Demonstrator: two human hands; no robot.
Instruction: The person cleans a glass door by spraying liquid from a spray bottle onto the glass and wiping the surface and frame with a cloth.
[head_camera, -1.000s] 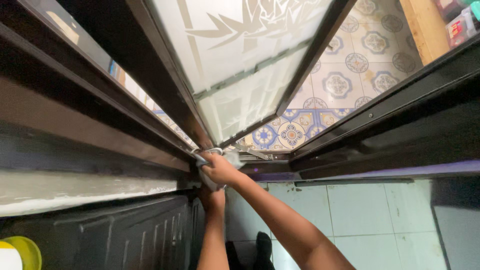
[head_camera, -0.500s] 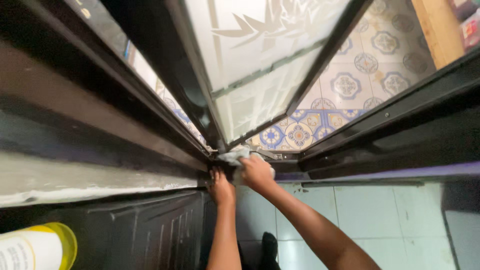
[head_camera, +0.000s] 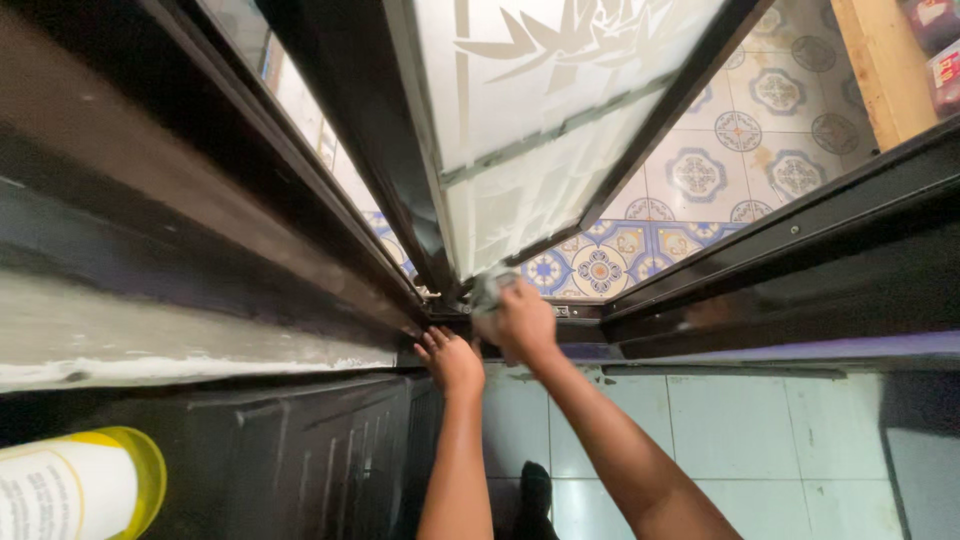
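My right hand (head_camera: 522, 323) is closed on a small pale cloth (head_camera: 488, 290) and presses it against the bottom corner of a frosted glass door (head_camera: 540, 130) with a leaf pattern, where the glass meets the dark frame. My left hand (head_camera: 450, 360) rests with spread fingers on the dark sill (head_camera: 440, 325) just left of it, holding nothing. Both forearms reach down from the bottom of the view. Most of the cloth is hidden under my right hand.
A yellow and white spray can (head_camera: 75, 485) shows at the bottom left. A dark metal frame (head_camera: 780, 250) runs to the right, and a dark door leaf (head_camera: 330, 120) to the left. Patterned floor tiles (head_camera: 700, 175) lie beyond; pale green tiles (head_camera: 740, 450) and my dark shoe (head_camera: 535, 490) below.
The view has shifted, so the hands sit further right and the can shows more. My right hand with the cloth stays at the door's bottom corner; the left hand remains on the sill.
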